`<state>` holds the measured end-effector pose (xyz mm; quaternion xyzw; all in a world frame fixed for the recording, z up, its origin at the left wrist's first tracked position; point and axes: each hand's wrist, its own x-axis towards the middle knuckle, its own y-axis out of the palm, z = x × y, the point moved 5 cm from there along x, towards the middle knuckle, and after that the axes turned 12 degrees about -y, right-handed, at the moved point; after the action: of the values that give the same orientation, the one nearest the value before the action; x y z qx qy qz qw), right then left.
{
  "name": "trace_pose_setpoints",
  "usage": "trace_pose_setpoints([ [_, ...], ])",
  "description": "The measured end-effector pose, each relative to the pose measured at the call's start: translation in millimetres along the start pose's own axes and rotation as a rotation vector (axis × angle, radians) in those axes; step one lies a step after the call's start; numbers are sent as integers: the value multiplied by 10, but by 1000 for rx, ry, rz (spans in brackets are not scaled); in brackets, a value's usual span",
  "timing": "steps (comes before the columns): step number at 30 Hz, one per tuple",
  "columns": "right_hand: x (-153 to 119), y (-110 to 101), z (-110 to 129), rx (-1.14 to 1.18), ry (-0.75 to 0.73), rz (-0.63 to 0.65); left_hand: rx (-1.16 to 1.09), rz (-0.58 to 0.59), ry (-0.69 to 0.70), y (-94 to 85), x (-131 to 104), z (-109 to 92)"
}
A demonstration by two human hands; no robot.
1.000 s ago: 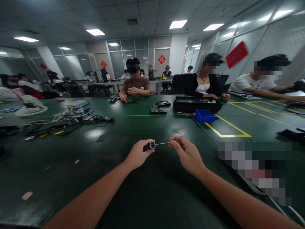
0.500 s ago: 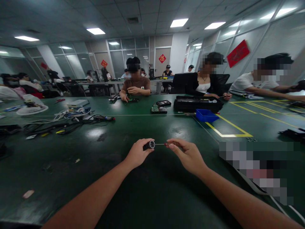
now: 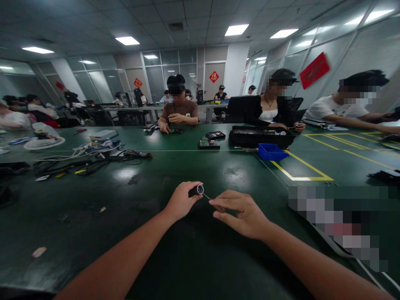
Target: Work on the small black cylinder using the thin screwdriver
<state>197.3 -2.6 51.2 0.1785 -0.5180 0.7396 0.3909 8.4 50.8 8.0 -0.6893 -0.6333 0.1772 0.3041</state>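
While two bare hands work above it, the long green-topped table [image 3: 125,233] spans the view, marked at right with yellow tape lines [image 3: 308,178]. Across it sits a person in a brown shirt [image 3: 183,110], both hands at a small dark device [image 3: 176,131]. On its far right half lies a long black open-topped plastic case [image 3: 262,139]; at left, a loose tangle of black cables [image 3: 90,166]. Left hand [image 3: 181,202]: closed around a short black cylinder with a silver-ringed open end [image 3: 196,190], held over the middle of the table, ring facing the camera. Right hand [image 3: 245,212]: fingers narrowed on the handle of the screwdriver, thumb below, forefinger above. Small blue plastic bin [image 3: 272,152]: just in front of the black case. Two flat metal-and-circuit units [image 3: 210,144]: near each other, left of the bin. Slim screwdriver with a thin metal shaft and reddish handle [image 3: 218,206]: tilted, shaft rising leftward to the rim of the cylinder; whether its tip touches or enters cannot be told
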Motion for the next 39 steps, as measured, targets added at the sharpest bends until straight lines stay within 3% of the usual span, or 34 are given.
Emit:
trace_pose_setpoints([
  [14, -10, -6, -28, 76, 39, -27, -13, -2, 15, -8, -11, -30],
  [17, -27, -8, -73, 33, 148, -47, -18, -1, 14, -9, -15, -27],
  [22, -123, -52, -247, 69, 445, -191, -29, 17, 33, -5, -22, -10],
  [30, -154, -65, -335, 18, 579, -278, 20, 36, 46, -3, -41, -44],
  [33, -165, -73, -344, -15, 540, -302, 27, 22, 57, -7, -46, -58],
  [39, -163, -58, -359, -53, 549, -232, 70, 17, 78, 6, -49, -87],
])
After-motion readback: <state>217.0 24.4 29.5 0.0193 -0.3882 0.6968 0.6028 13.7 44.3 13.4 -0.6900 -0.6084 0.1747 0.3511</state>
